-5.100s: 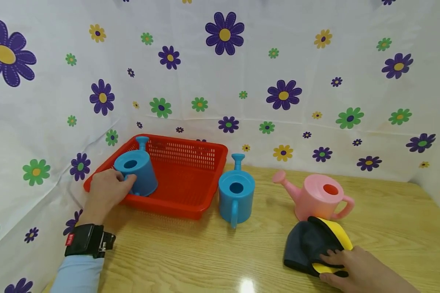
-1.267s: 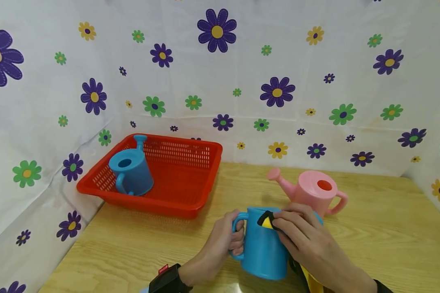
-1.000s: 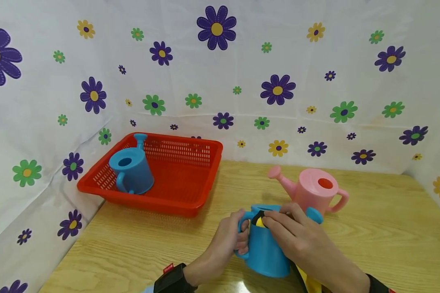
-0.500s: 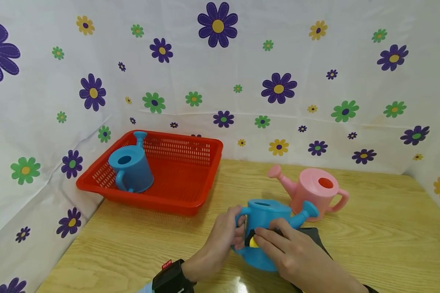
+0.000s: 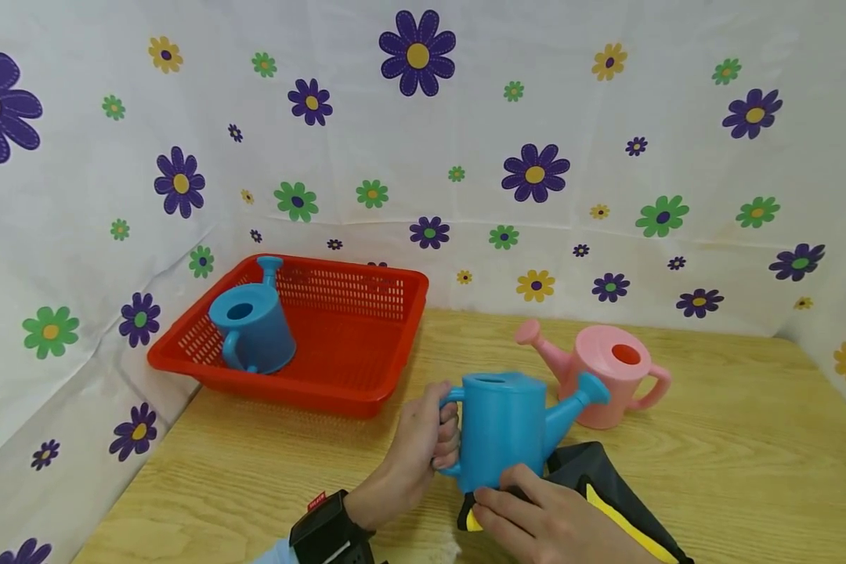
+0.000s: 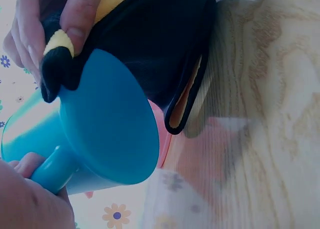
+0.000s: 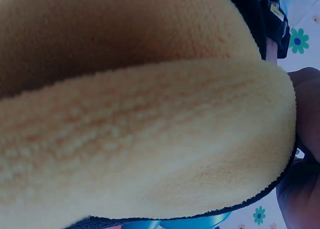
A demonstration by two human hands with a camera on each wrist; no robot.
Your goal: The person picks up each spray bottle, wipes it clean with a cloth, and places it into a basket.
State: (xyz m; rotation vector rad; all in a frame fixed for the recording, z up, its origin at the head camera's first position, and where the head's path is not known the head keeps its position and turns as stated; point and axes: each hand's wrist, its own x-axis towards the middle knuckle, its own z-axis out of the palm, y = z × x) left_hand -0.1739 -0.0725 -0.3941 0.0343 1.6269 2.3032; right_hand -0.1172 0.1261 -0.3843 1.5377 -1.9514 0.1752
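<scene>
My left hand grips the handle of a blue watering can, held upright over the table with its spout to the right. In the left wrist view the can's flat base faces the camera. Fingers of my right hand pinch a dark grey and yellow cleaning cloth against the can's lower edge. Most of the cloth hangs to the right, below the spout. Its fuzzy yellow side fills most of the right wrist view.
A red plastic basket at the left contains a second blue watering can. Behind the held can's spout, a pink watering can stands on the wooden table. Flowered white fabric lines the back and sides.
My left hand has left the basketed can and lifted the other blue can off the table. The right hand has taken up the cloth and slid it down the can's side to the base.
</scene>
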